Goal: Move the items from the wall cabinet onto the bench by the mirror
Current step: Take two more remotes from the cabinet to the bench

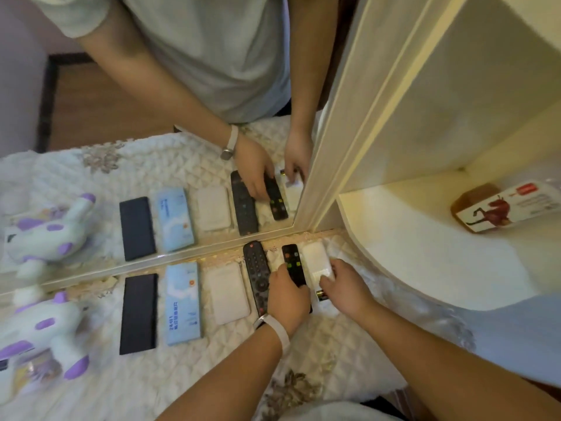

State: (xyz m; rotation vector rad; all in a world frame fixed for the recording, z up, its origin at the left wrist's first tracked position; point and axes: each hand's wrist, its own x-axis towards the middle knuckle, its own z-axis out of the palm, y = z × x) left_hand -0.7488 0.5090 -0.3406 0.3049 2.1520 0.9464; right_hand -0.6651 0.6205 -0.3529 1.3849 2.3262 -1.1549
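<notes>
On the quilted bench (145, 381) by the mirror (121, 147) lies a row of items: a black slab (138, 312), a light-blue box (183, 302), a white pad (226, 294), and a long black remote (258, 273). My left hand (287, 299) grips a shorter black remote with coloured buttons (294, 262), which lies on the bench. My right hand (346, 288) holds a white remote (317, 262) beside it, fingers curled over its lower end; a battery (321, 296) shows under the hand. The wall cabinet's shelf (425, 253) holds a brown bottle with a horse label (504, 208).
A white and purple plush toy (45, 338) lies at the bench's left end. The mirror reflects the row of items and a person's arms. The cabinet's cream frame (340, 147) rises right of the mirror, its curved shelf edge overhanging the bench.
</notes>
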